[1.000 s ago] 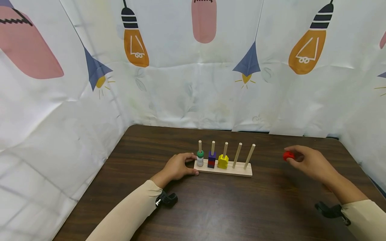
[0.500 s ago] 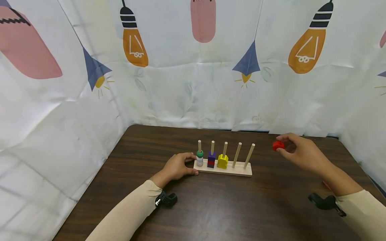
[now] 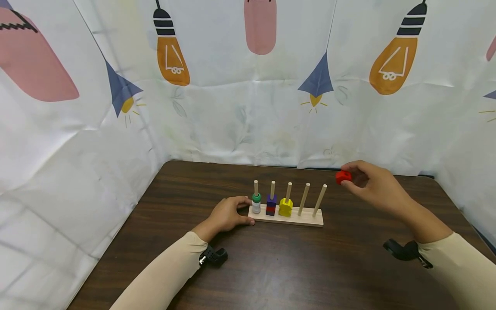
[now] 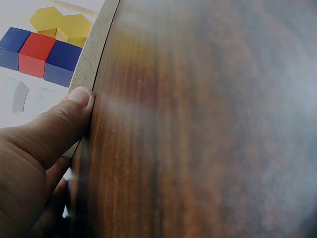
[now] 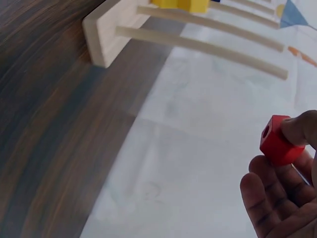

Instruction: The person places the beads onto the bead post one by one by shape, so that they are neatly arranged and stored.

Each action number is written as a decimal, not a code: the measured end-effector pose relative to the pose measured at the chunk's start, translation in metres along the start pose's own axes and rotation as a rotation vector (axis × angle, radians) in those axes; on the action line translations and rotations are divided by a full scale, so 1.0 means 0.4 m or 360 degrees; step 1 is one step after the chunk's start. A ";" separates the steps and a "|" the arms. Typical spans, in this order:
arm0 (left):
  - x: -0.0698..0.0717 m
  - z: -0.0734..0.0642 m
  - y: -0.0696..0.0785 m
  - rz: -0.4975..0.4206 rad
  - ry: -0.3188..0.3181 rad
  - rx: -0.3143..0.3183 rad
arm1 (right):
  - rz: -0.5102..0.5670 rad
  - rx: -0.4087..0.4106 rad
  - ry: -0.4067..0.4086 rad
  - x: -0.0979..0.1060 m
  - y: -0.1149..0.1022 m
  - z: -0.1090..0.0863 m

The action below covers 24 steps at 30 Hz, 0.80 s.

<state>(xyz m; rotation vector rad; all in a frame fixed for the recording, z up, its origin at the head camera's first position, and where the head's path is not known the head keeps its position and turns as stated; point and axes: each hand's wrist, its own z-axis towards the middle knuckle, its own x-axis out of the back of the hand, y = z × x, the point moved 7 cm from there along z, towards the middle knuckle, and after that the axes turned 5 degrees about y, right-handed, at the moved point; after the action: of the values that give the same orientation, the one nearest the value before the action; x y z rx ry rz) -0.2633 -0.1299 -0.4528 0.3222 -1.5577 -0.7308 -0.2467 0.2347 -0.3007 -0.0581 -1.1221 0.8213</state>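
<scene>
A wooden peg board [image 3: 298,218] with several upright pegs stands on the table. My left hand [image 3: 229,214] grips its left end, thumb on the front edge in the left wrist view and fingers behind. On the pegs, left to right, sit a green-over-white stack [image 3: 256,203], a stack of blue and red square beads [image 4: 37,54], and yellow hexagonal beads [image 4: 74,29]. The two right pegs [image 5: 203,47] are bare. My right hand [image 3: 373,185] pinches a red angular bead [image 5: 277,141] with a hole through it, held in the air right of the last peg.
The dark wooden table [image 3: 286,271] runs under both arms. A white curtain [image 3: 232,125] printed with lamps hangs behind its back edge. Black straps with cameras sit at the left wrist [image 3: 215,256] and the right wrist [image 3: 403,251].
My right hand has moved left and slightly up in the head view, carrying the red bead closer to the pegs. The left hand has kept its grip on the board.
</scene>
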 end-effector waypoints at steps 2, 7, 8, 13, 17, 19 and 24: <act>0.000 0.000 0.001 0.0000 0.0003 -0.0012 | 0.0027 0.0018 0.0015 -0.001 -0.014 0.009; 0.001 0.000 0.003 -0.0014 0.0003 -0.0010 | 0.0093 0.0076 0.0060 -0.001 -0.049 0.026; 0.001 0.000 0.003 -0.0015 0.0004 -0.0010 | 0.0102 0.0086 0.0067 -0.002 -0.055 0.029; 0.003 -0.001 0.003 -0.0020 0.0009 -0.0017 | 0.0125 0.0103 0.0083 -0.008 -0.076 0.040; 0.003 0.000 0.002 -0.0018 0.0010 -0.0023 | 0.0156 0.0135 0.0078 -0.017 -0.090 0.048; 0.004 0.000 0.001 -0.0021 0.0013 -0.0022 | 0.0184 0.0156 0.0070 -0.023 -0.099 0.052; 0.003 0.000 0.000 -0.0036 0.0014 -0.0014 | 0.0248 0.0147 0.0031 -0.041 -0.118 0.058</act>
<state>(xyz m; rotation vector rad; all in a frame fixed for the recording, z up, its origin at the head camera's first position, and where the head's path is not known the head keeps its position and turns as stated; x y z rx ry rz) -0.2632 -0.1305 -0.4520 0.3363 -1.5444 -0.7527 -0.2425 0.1831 -0.2822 -0.0773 -1.0692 1.0085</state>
